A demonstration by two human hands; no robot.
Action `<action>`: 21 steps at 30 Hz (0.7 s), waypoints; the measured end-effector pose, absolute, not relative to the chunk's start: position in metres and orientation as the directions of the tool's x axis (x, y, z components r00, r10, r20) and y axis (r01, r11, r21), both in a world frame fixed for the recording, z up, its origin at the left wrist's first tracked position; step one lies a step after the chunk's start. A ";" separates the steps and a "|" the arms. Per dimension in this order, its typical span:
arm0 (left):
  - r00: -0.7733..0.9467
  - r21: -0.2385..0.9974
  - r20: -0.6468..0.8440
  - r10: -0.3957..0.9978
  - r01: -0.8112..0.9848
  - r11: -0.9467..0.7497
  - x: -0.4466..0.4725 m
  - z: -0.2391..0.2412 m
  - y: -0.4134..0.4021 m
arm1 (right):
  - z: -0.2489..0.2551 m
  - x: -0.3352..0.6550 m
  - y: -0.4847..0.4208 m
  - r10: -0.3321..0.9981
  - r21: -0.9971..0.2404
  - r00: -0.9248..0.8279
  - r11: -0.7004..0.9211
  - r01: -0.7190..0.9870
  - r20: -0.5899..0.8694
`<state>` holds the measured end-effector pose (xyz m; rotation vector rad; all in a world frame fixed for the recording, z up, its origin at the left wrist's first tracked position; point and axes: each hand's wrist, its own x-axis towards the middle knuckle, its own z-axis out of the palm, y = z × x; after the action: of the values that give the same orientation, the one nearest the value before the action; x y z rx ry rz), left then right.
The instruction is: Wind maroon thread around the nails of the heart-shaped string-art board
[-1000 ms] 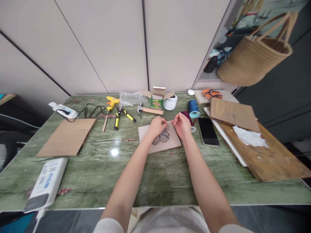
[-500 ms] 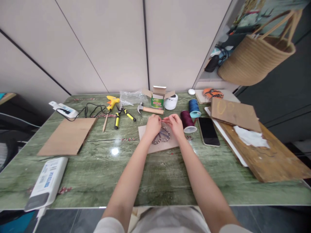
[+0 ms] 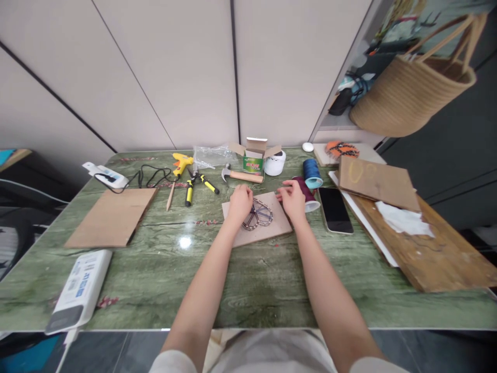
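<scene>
The heart-shaped metal-nail outline with dark thread (image 3: 258,213) lies on the pale rectangular board (image 3: 280,223), between the hands. Left hand (image 3: 241,202): beside the outline, fingers curled; contents indeterminable. Right hand (image 3: 292,200): at board's right edge, fingers loosely bent; grip indeterminable.

The green table (image 3: 155,290) carries a cardboard sheet (image 3: 111,217) and white device (image 3: 83,287) at the frame's left, a yellow glue gun (image 3: 181,163), pliers (image 3: 189,195) and hammer (image 3: 245,176) above centre, a pale board (image 3: 280,213) at centre, and a phone (image 3: 336,208) right of centre.
</scene>
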<state>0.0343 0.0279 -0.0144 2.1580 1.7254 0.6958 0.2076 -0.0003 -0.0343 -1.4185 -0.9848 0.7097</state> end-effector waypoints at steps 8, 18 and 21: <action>0.144 0.582 0.203 0.968 0.778 -0.238 0.024 -0.016 0.027 | -0.008 0.189 -0.007 0.977 -0.916 0.204 0.131 -0.380 0.055; 0.309 0.540 0.236 0.921 0.746 -0.389 0.011 -0.009 0.009 | -0.026 0.198 0.000 0.955 -0.993 0.282 0.105 -0.044 0.089; 0.400 0.431 0.269 0.876 0.763 -0.481 0.009 -0.005 0.005 | -0.022 0.200 -0.005 0.955 -0.939 0.211 0.135 0.317 0.208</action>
<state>0.0090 0.0048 -0.0048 2.4196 1.4464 0.6846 0.1998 -0.0047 -0.0224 -1.3943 -1.3133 0.7399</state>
